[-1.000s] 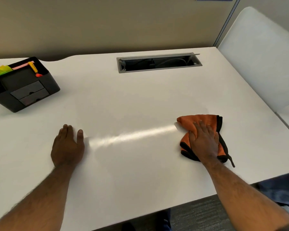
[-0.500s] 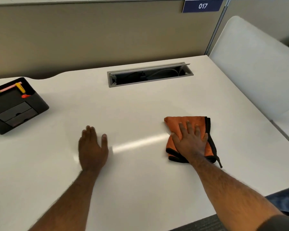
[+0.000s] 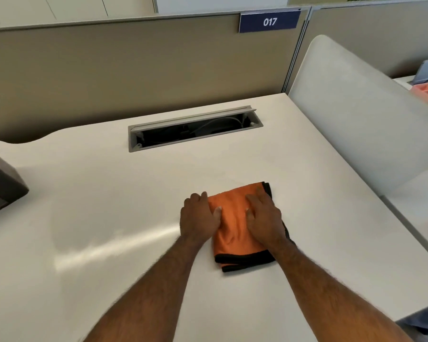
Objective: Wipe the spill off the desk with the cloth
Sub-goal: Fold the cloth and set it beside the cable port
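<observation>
Orange cloth [image 3: 237, 228], black-edged and folded, is lying flat on the white desk [image 3: 109, 193] right of centre, well in front of the open cable tray [image 3: 195, 128].

Head view, only one: both hands are now pressing on the cloth. Left hand [image 3: 199, 218] has come across from its earlier resting spot out on the bare desk and is sitting flat on the cloth's left edge, fingers spread, thumb on the fabric. Right hand [image 3: 266, 217] is staying flat on the right half, fingers spread; neither is pinching anything.

Pale shiny streak [image 3: 114, 245] is running leftward from the cloth across the desk; whether wet residue or just glare, cannot tell.

Black organiser [image 3: 3, 191] is sitting at the far left edge, well apart.

Judgement: two-handed pressing suggests the wiping is nearly finishing, or a firmer pass over the streak is coming.
</observation>
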Available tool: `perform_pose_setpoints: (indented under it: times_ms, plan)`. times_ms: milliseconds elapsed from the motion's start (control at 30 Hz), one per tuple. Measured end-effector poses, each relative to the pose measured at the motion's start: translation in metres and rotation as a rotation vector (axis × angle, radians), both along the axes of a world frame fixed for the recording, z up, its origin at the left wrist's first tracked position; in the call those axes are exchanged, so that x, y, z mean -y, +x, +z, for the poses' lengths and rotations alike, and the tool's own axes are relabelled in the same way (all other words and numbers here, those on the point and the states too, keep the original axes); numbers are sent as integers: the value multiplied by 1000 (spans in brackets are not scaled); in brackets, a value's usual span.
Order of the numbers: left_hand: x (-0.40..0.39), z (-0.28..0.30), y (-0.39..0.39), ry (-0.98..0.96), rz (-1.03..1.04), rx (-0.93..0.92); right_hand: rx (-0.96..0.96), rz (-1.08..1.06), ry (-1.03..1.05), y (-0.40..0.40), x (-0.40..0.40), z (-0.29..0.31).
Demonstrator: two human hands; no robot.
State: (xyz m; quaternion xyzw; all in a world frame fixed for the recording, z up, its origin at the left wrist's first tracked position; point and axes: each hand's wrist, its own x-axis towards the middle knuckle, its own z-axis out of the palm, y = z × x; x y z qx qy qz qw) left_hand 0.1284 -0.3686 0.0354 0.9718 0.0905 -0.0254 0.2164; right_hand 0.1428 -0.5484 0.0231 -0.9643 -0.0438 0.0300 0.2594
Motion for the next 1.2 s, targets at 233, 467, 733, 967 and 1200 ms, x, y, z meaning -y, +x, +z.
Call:
perform_pose_setpoints:
  times_ms: [233, 467, 733, 967, 1200]
  plan:
    - [4, -6, 30, -199, 171, -75, -73, -134, -17, 29, 14, 4]
    - [7, -2, 42, -377, 63, 197, 134, -133, 269, 42, 17, 3]
    - [27, 29, 69, -420, -94, 444, 574, -264, 400, 53, 25, 37]
    - [54, 89, 116, -486, -204, 346, 852, -367, 451, 105, 56, 79]
    - [91, 127, 194, -434, -228, 90, 794, -332, 374, 188, 103, 97]
